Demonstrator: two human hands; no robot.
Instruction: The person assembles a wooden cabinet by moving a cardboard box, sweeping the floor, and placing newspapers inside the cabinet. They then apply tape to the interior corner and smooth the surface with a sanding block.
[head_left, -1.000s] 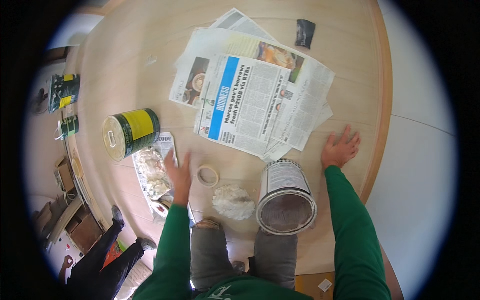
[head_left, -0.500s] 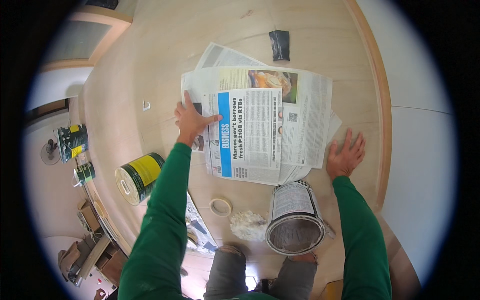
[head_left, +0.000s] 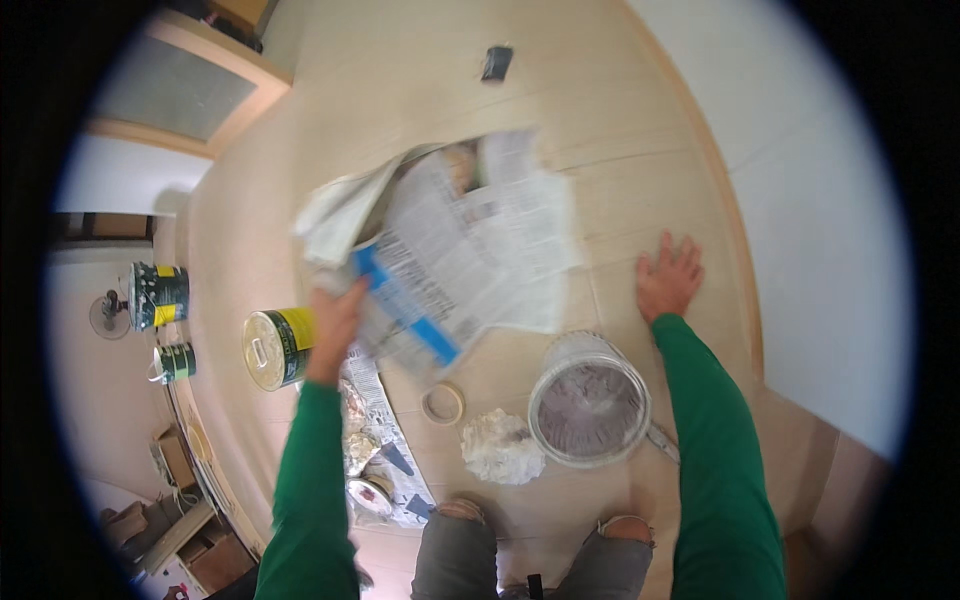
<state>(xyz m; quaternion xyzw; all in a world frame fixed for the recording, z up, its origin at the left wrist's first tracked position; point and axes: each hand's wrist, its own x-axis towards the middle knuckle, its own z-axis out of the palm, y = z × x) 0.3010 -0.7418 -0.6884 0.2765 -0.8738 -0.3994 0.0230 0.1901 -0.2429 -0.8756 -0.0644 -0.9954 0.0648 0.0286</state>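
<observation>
My left hand (head_left: 335,325) is blurred by motion, its fingers closed on the near left edge of some newspaper sheets (head_left: 490,240). The sheets are tilted and folded up at the left, with a blue band across the lower part. On the pale floor at the right my right hand (head_left: 670,277) lies flat, fingers spread, apart from the paper. Between my arms stands a round paint bucket (head_left: 578,346) with greyish residue inside. Beside it lie a crumpled whitish rag (head_left: 500,447) and a roll of tape (head_left: 459,402).
A green and yellow can (head_left: 295,335) stands by my left forearm. Near it, a newspaper strip (head_left: 408,480) bears dark flat pieces and a round container (head_left: 370,495). A dark rectangular piece (head_left: 496,64) lies at the far side. A wooden edge (head_left: 735,215) borders a white surface at right.
My left hand has gripped the newspaper sheets and pulled them left and toward me, turning them and lifting their left side. My right hand stays flat on the floor. The view has shifted.
</observation>
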